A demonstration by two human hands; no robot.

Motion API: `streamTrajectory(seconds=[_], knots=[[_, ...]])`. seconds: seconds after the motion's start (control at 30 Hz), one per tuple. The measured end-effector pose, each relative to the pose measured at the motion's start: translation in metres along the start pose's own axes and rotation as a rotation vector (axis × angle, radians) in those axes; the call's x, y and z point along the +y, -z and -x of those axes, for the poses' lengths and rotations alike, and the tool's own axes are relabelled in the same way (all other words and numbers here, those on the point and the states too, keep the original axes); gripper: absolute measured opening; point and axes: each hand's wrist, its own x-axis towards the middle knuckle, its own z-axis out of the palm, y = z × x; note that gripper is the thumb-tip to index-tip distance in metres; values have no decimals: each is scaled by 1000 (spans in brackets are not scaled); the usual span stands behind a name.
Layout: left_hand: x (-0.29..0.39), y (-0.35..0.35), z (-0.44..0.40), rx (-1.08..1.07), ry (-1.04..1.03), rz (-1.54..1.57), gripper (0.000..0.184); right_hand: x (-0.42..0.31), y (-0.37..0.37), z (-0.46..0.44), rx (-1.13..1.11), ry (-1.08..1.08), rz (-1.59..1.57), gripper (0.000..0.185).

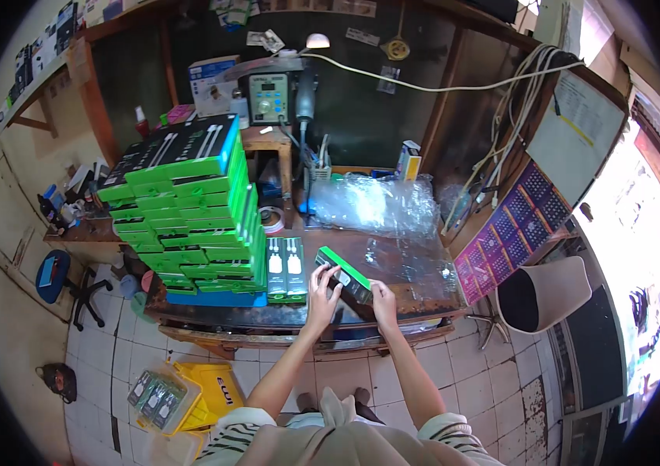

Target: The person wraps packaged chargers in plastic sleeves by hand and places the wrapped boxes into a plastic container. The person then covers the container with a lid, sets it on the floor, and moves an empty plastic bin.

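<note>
A: Where is the green-edged box point(347, 267) in relation to the hands?

B: Between them, in front of the person. It slants: its bright green side faces up and runs from the far left end down to the near right end.

A: And the grip?

B: The right hand point(383, 307) grasps the near right end, bent around that corner. The left hand point(322, 299) lies at the other part of the box, its fingers bent against the dark printed face.

A: Does the left one clasp it too?

B: It touches it, but I can't tell whether the fingers pinch the box or only lie against it.

A: Is the box resting on the workbench point(335, 240)?

B: It's over the front part of the bench. Whether its underside touches the wood, I can't tell.

A: What is around it?

B: Just left of the left hand, two dark boxes point(286, 268) with white pictures lie side by side. They sit next to a tall stack of green boxes point(190, 210), which stands on something blue point(217, 299). Beyond the held box, toward the back of the bench, there's a heap of clear plastic wrapping point(376, 203).
</note>
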Motion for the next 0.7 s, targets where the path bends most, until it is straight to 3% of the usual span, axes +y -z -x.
streamTrajectory(seconds=[0.03, 0.13, 0.27, 0.33, 0.37, 0.5, 0.7], knots=[[0, -7, 2, -17, -9, -37, 40, 10, 5, -3, 24, -5, -37, 28], [0, -31, 13, -69, 44, -26, 45, -14, 15, 8, 83, 74, 352, 32], [6, -48, 12, -80, 38, -197, 47, 1, 30, -4, 131, 145, 457, 32], [5, -54, 10, -103, -26, -322, 45, 1, 39, -4, 84, 206, 761, 30], [2, -58, 8, -104, -64, -356, 41, 9, 45, -9, 41, 370, 680, 24], [5, -71, 2, -136, -20, -443, 37, 6, 63, -22, 11, 426, 745, 14], [12, -106, -32, -132, -99, -469, 36, -1, 92, -61, 61, 610, 944, 21]])
